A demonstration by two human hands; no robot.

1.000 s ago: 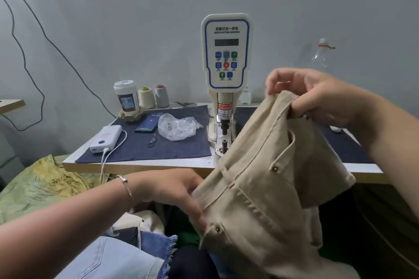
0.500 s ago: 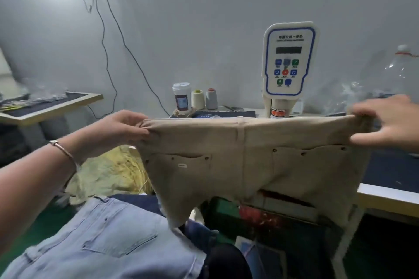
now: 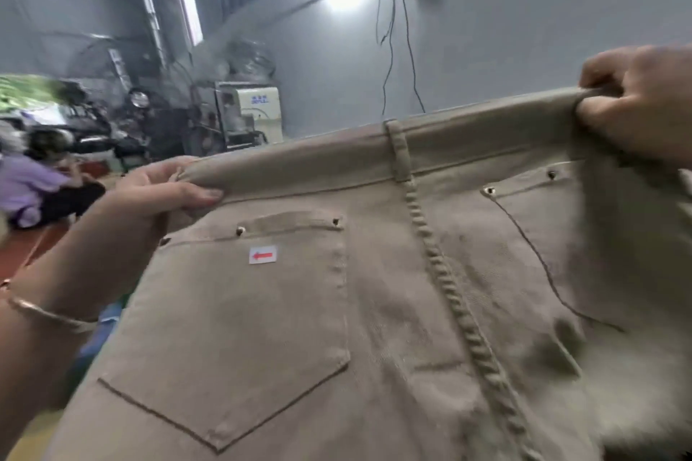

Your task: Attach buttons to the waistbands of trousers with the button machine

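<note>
Held taut in the air by the waistband, the beige trousers (image 3: pixel 393 311) fill the view, back side facing us.
Left hand (image 3: pixel 164 187) and right hand (image 3: pixel 636 101) each clench a waistband end; rivets, ridged seat seam, red-arrow sticker (image 3: pixel 263 254) on the left pocket.

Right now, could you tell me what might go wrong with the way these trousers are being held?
Both the left hand and right hand only pinch the waistband, so the hanging beige trousers could slip free. The small arrow sticker on the back pocket might peel off during handling.
</note>
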